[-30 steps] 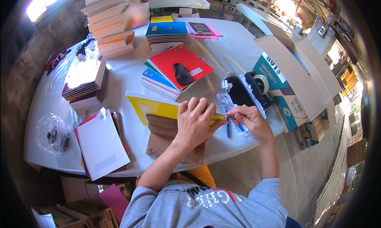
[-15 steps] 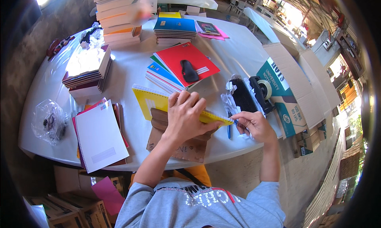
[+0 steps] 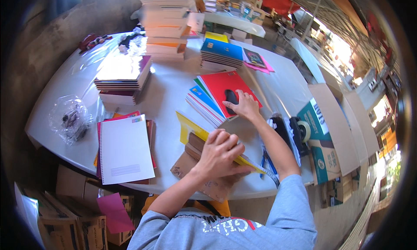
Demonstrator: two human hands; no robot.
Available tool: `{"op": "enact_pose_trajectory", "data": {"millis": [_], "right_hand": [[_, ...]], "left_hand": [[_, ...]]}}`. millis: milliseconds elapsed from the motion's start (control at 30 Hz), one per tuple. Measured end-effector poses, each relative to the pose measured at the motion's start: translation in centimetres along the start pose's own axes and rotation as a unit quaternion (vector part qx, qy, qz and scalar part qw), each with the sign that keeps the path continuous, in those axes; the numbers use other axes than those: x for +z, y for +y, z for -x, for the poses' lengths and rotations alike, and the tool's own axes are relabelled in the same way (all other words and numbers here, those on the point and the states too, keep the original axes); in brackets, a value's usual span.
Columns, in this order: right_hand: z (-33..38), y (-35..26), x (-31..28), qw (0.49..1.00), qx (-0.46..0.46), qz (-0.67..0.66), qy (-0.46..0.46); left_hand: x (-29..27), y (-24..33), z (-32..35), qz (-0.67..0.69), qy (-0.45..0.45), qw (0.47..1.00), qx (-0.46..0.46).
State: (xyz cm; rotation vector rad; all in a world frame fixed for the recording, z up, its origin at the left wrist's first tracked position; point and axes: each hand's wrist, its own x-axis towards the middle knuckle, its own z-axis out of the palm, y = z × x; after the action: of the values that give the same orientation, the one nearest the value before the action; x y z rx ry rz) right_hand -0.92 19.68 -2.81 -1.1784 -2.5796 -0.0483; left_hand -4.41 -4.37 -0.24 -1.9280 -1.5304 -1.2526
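My left hand is closed on a yellow spiral notebook, holding it tilted on its edge against a folded brown cardboard stand. A loose coil end sticks out past the notebook's right end. My right hand is stretched forward, thumb and fingers around a small black rounded tool. That tool lies on a red notebook, the top of a fanned pile with blue and green covers. Its exact kind cannot be made out.
Left of the stand lies a pile topped by a white spiral notebook, beside a clear plastic bag. Notebook stacks stand at the back. A tape dispenser and an open carton are at the right.
My right hand has left the notebook's coil end and reached forward to the black tool. My left hand still holds the yellow notebook. The whole view has shifted.
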Motion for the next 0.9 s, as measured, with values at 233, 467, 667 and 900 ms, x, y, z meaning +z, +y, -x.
{"op": "enact_pose_trajectory", "data": {"millis": [233,467,667,900], "right_hand": [[-1.6,-1.5,0.4,0.995,0.032,0.031,-0.085],[-1.0,-0.8,1.3,0.998,-0.031,0.035,-0.037],[-1.0,4.2,-0.8,0.821,0.064,-0.567,0.017],[15.7,4.9,-9.6,0.574,-0.266,-0.772,-0.054]], "left_hand": [[-0.2,0.4,-0.3,0.027,-0.007,0.999,-0.019],[0.3,0.5,-0.8,0.005,-0.015,0.999,-0.032],[-0.1,1.5,-1.1,0.000,-0.010,0.998,-0.064],[0.8,1.5,-1.0,0.001,0.020,0.997,-0.077]]}}
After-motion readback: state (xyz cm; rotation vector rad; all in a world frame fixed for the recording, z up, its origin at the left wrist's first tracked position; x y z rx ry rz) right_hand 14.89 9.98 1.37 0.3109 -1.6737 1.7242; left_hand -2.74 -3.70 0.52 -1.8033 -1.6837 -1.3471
